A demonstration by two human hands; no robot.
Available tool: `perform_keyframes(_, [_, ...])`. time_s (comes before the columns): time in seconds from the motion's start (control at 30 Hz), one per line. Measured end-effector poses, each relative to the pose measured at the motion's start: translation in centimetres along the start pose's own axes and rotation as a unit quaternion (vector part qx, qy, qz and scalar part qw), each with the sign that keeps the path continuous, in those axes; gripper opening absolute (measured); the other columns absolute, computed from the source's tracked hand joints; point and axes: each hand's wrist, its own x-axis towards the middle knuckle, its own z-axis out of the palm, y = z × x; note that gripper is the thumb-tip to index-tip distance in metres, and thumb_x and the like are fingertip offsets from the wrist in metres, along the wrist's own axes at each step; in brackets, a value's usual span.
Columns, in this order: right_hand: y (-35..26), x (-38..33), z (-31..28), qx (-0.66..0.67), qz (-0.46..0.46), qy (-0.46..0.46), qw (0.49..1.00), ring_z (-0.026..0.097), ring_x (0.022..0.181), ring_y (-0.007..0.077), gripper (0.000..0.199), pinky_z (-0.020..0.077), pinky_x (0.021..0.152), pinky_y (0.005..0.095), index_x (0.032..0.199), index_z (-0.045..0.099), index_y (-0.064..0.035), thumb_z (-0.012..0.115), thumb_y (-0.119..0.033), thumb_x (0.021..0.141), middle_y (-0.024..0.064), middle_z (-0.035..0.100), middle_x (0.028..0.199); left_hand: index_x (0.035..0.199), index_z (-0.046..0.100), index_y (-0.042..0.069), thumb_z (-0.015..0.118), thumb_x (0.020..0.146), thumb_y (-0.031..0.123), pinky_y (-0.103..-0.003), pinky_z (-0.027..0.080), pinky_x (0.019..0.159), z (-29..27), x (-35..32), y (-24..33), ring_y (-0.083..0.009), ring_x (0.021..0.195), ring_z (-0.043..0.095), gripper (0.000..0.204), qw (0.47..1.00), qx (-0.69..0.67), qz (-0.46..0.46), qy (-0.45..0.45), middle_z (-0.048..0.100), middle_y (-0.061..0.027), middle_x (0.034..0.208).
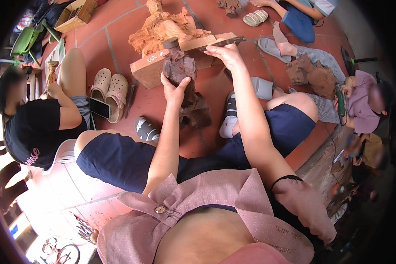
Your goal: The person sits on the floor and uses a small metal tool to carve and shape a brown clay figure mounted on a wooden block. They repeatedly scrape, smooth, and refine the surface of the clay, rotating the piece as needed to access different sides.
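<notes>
A dark brown carved wooden figure (pixel 180 66), with a round flat top and a rough, hollowed base, stands upright between my knees. My left hand (pixel 175 90) is closed around its middle, thumb on the near side. In my right hand (pixel 226 55) is a long, thin, dark file-like tool (pixel 233 40), pinched between thumb and fingers beyond the figure and to its right. The tool's exact kind is hard to make out. Just behind the figure lies a pale wooden block (pixel 147 70) with handwriting on it. An orange-brown wood carving (pixel 163 33) sits at the block's far side.
Beige clogs (pixel 101 83) rest on the red tiled floor (pixel 114 42). To the left, a seated person (pixel 35 127) holds a small carving (pixel 52 72); a phone (pixel 100 108) is nearby. At right, another person (pixel 367 103) has a green tool (pixel 340 101) beside a brown carving (pixel 319 79).
</notes>
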Motion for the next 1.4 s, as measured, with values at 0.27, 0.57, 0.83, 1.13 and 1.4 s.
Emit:
perform_keyframes(0.27, [3.3, 0.6, -1.0, 0.056, 0.006, 0.053, 0.997, 0.066, 0.076, 0.0208, 0.014, 0.0553, 0.074, 0.0345, 0.086, 0.063, 0.0009, 0.071, -0.002, 0.074, 0.0104, 0.066, 0.080, 0.139, 0.017, -0.003, 0.081, 0.070, 0.023, -0.037, 0.034, 0.102, -0.2, 0.6, -1.2, -0.0281, 0.124, 0.037, 0.097, 0.999, -0.025, 0.007, -0.027, 0.037, -0.0194, 0.134])
perform_keyframes(0.57, [5.4, -1.4, -1.6, 0.221, -0.018, 0.077, 0.972, 0.066, 0.072, 0.0196, 0.015, 0.0541, 0.068, 0.0321, 0.085, 0.060, -0.0052, 0.072, -0.006, 0.076, 0.0073, 0.065, 0.080, 0.142, 0.008, -0.003, 0.079, 0.068, 0.042, -0.044, 0.022, 0.109, 0.3, 0.3, 3.1, -0.0369, 0.134, 0.021, 0.112, 0.993, 0.101, 0.018, 0.064, 0.016, -0.0270, 0.143])
perform_keyframes(0.83, [5.9, -3.4, 1.2, 0.188, -0.029, 0.167, 0.967, 0.057, 0.051, 0.0111, 0.017, 0.0476, 0.050, 0.0213, 0.083, 0.058, -0.0049, 0.072, -0.004, 0.072, 0.0019, 0.058, 0.071, 0.144, 0.005, -0.002, 0.081, 0.062, 0.042, -0.043, 0.019, 0.110, 2.2, 1.6, 4.9, -0.0358, 0.136, 0.016, 0.120, 0.975, 0.211, 0.040, 0.056, 0.014, -0.0262, 0.144])
perform_keyframes(1.13, [4.6, -5.9, 2.5, 0.224, -0.091, 0.160, 0.957, 0.062, 0.054, 0.0162, 0.015, 0.0517, 0.051, 0.0251, 0.085, 0.058, 0.0023, 0.069, -0.004, 0.076, 0.0087, 0.061, 0.070, 0.142, 0.013, -0.003, 0.075, 0.066, 0.007, -0.037, 0.039, 0.097, -1.5, -3.3, -0.1, -0.0302, 0.117, 0.046, 0.098, 0.969, 0.240, -0.002, -0.053, 0.039, -0.0217, 0.131])
perform_keyframes(1.4, [6.1, -7.0, 4.9, 0.299, -0.083, 0.195, 0.930, 0.061, 0.055, 0.0125, 0.023, 0.0524, 0.050, 0.0234, 0.088, 0.051, -0.0039, 0.070, 0.000, 0.075, 0.0051, 0.058, 0.070, 0.142, 0.015, -0.002, 0.077, 0.065, 0.020, -0.038, 0.033, 0.101, -2.0, -5.9, 0.5, -0.0353, 0.122, 0.038, 0.101, 0.937, 0.339, 0.009, -0.086, 0.033, -0.0247, 0.132])
